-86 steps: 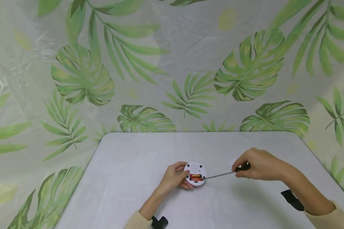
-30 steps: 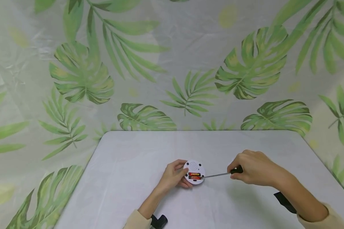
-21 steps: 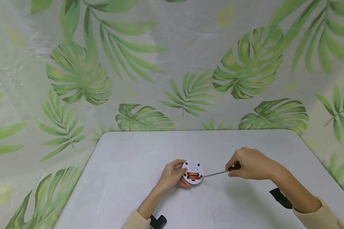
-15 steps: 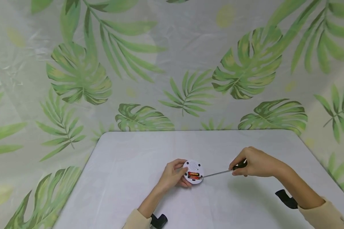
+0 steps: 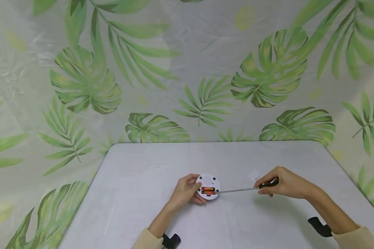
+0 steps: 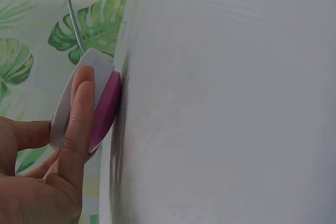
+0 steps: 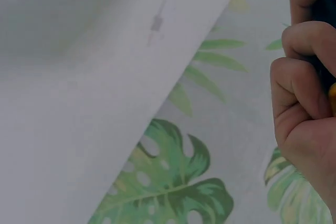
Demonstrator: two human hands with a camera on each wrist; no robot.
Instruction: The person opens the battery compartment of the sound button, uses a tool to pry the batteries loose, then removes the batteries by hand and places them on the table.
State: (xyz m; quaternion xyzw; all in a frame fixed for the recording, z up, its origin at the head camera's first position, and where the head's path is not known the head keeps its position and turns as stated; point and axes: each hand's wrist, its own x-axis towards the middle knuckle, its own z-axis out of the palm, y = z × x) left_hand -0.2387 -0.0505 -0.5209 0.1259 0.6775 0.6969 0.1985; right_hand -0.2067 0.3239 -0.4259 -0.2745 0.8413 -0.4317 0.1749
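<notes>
My left hand (image 5: pixel 185 191) grips a round white device (image 5: pixel 207 180) by its left edge, thumb on the upturned face and fingers round the side. That face has a patch of small holes, dark round feet and an uncovered bay holding two red batteries (image 5: pixel 208 189). From the left wrist, the device (image 6: pixel 107 77) shows a pink far side, close over the tabletop. My right hand (image 5: pixel 282 183) holds a screwdriver (image 5: pixel 240 190) by its black handle. The long metal shaft points left, its tip at the right end of the lower battery. In the right wrist view, curled fingers (image 7: pixel 302 77) wrap the dark handle.
A white-covered table (image 5: pixel 149 166) with rounded far corners lies under both hands. Behind it hangs a leaf-patterned sheet (image 5: pixel 202 69). A small, faint, clear-looking piece (image 5: pixel 254 175) lies near the right hand. Black straps (image 5: pixel 172 241) sit at the wrists.
Compared with half a second ago, my right hand has shifted right and slightly nearer, and the screwdriver lies flatter. The device has moved slightly left, still in my left hand.
</notes>
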